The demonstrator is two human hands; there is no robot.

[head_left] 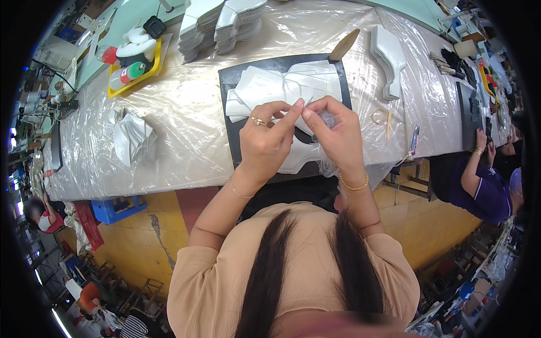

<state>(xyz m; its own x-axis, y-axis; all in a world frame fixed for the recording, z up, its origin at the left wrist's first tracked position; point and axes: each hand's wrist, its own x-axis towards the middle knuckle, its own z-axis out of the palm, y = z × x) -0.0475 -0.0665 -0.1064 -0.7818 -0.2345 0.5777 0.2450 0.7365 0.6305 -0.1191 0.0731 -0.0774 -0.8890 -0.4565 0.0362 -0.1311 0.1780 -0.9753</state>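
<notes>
Long worktable wrapped in clear plastic sheet [186, 135]. On it a black rectangular mat [236, 79] under flat white cut pieces [265, 87]. Over the mat's near edge, left hand [265, 141] and right hand [338, 135], fingertips meeting, both pinched on a small clear film piece [324, 118]. Judgement: peel slowly, grip close to the edge, hands low over the mat.

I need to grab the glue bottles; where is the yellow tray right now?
In the head view the yellow tray sits at the far left of the plastic-covered table, left of the stacked white pieces and beyond the crumpled white cloth.
</notes>
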